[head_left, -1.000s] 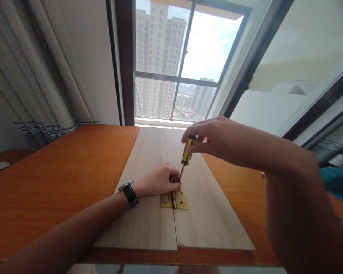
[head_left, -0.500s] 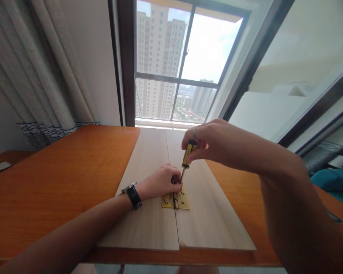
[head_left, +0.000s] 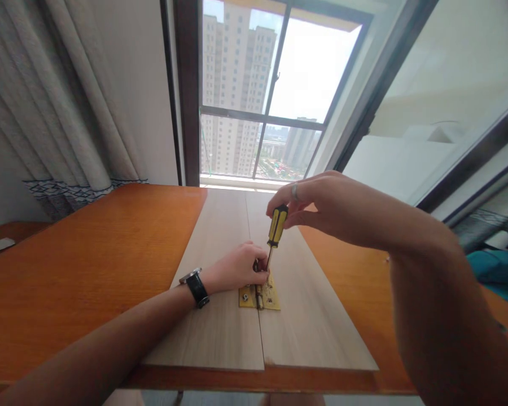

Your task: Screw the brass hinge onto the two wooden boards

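the screwdriver (head_left: pixel 276 228) stood nearly upright, leaning a touch so its yellow-and-black handle sat up and to the right while the thin shaft ran down and left. its long axis ran from the fingers of the right hand (head_left: pixel 322 203) down to the hinge (head_left: pixel 259 294), tip pointing down at the upper part of the right leaf. the tip itself was hidden by the left fingertips, so whether it sat in a screw could not be told.

the right hand came in from the right, held above the boards, wrist raised and forearm sloping down toward the camera. its thumb and fingers were pinched together on the top of the handle, a ring showing on one finger. so that grip was clamped on the screwdriver.

the left hand (head_left: pixel 237 269) lay low on the left board (head_left: pixel 211 316), forearm stretched flat across the table (head_left: pixel 88 270), a black watch (head_left: pixel 195 286) on the wrist. its fingers were curled together at the upper end of the hinge, touching the shaft near its lower end; whether they actually pinched something small there could not be told.

the brass hinge lay flat across the seam between the left board and the right board (head_left: pixel 309 316), its knuckle running along the seam, away from the camera. one screw showed in the left leaf. both pale boards lay side by side on the orange table, lengthwise toward the window (head_left: pixel 275 90), with a curtain (head_left: pixel 46 101) hanging at the far left.
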`<move>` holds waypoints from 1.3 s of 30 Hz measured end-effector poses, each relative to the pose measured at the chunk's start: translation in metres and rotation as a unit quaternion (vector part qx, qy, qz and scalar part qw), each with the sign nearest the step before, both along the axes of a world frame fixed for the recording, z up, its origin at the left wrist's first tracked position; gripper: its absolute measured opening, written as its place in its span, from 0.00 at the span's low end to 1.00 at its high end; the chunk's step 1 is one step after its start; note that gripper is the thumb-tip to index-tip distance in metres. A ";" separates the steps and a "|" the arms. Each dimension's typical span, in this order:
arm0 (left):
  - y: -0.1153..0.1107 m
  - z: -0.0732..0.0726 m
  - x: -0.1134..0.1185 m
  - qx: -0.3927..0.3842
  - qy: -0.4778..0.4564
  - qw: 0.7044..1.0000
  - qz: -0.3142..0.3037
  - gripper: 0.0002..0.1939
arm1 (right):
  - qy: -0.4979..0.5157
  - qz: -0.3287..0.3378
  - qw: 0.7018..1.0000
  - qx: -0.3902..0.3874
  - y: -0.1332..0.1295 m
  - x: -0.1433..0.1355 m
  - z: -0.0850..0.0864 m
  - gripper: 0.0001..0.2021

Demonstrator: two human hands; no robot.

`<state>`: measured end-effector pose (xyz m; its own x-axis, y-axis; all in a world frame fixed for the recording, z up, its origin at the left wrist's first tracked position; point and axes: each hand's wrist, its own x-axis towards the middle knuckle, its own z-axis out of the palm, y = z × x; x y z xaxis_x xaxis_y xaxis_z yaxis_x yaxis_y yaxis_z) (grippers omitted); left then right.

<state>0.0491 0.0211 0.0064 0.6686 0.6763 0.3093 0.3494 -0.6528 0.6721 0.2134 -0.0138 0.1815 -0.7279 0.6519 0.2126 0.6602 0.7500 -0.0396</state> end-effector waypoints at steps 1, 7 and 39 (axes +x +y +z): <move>0.000 0.000 0.000 0.003 0.002 1.000 0.002 0.06 | -0.004 -0.016 1.000 0.006 0.001 0.000 0.000 0.06; 0.003 -0.002 0.000 0.009 0.008 1.000 0.000 0.08 | -0.015 -0.034 0.999 0.039 0.003 0.005 -0.003 0.03; 0.009 0.007 -0.016 -0.061 0.006 0.997 -0.056 0.08 | -0.004 -0.018 0.999 0.041 -0.001 0.017 -0.004 0.14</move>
